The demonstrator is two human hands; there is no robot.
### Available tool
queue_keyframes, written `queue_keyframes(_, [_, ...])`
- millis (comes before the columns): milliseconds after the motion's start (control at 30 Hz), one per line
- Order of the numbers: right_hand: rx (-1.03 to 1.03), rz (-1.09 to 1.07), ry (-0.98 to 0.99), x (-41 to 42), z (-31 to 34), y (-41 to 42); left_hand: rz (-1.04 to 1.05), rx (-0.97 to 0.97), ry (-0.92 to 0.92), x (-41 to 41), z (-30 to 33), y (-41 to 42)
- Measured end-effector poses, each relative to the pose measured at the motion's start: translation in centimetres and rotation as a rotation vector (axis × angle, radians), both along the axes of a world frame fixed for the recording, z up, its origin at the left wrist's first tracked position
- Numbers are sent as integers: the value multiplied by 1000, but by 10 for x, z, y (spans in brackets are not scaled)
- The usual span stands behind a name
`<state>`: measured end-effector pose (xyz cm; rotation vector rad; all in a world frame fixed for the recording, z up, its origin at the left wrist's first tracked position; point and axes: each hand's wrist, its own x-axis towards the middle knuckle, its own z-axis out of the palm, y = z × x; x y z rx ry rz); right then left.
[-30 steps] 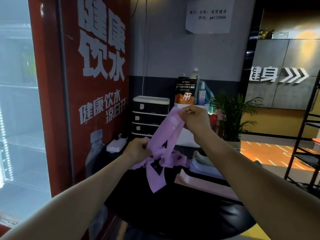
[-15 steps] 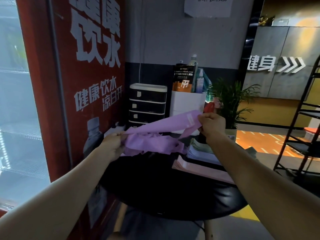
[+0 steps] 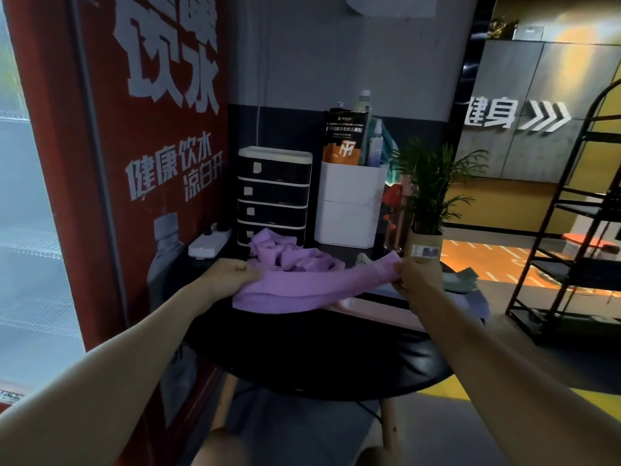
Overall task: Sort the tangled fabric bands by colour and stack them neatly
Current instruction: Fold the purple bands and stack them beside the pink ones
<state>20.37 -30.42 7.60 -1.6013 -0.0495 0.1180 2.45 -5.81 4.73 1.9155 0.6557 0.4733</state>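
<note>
Purple band [image 3: 309, 290] stretched flat above the black round desk [image 3: 319, 358], its left end held in the grip of the left hand [image 3: 232, 275] and its right end pinched by the right hand [image 3: 418, 275]; tangled purple bands [image 3: 289, 253] lay behind it, pink bands [image 3: 379, 312] stacked at right

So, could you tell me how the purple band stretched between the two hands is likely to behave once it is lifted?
Probably floppy: the purple band sags between the left hand and right hand. It seems light, since a fingertip hold at each end carries it. It may snag, because the purple tangle lies right behind it.
</note>
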Motion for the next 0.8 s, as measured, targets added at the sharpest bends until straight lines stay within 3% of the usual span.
queue_keyframes(167, [-186, 43, 38, -5, -50, -22, -46, 248, 98, 4, -32, -6])
queue_keyframes(433, [-440, 34, -96, -13, -96, -38, -28, 393, 125, 6, -71, -13])
queue_keyframes(800, [-639, 48, -222, -6, -104, -40, 238, 316, 287, 5, -76, -13])
